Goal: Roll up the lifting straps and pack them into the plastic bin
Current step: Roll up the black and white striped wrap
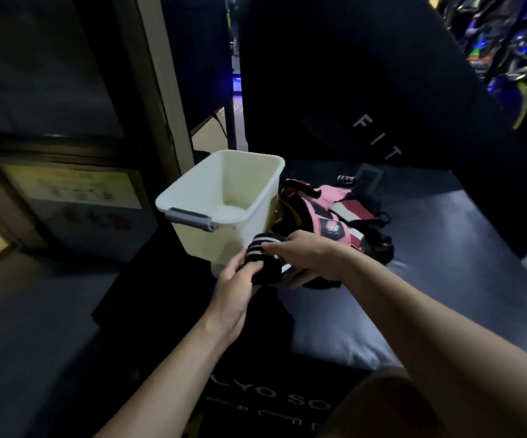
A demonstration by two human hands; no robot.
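1. L hand [235,287] & R hand [308,259]: both curl fingers round 1 black/white striped strap [263,254], held just in front of white plastic bin [192,192].
2. Bin sits on dark padded bench [445,263]; pile of pink/black straps [335,216] lies touching bin's right side.

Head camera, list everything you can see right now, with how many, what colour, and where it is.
bin: one, white with a grey latch, on the dark surface, centre, appears empty.
striped strap: one, black with white stripes, held in front of the bin.
strap pile: one heap, pink, black, white and yellow, right of the bin; count of straps cannot be told.
dark surface: one, dark, under everything.
sign: one, yellowish, on the wall at left.
left hand: one, grips the striped strap from below.
right hand: one, holds the striped strap from the right.
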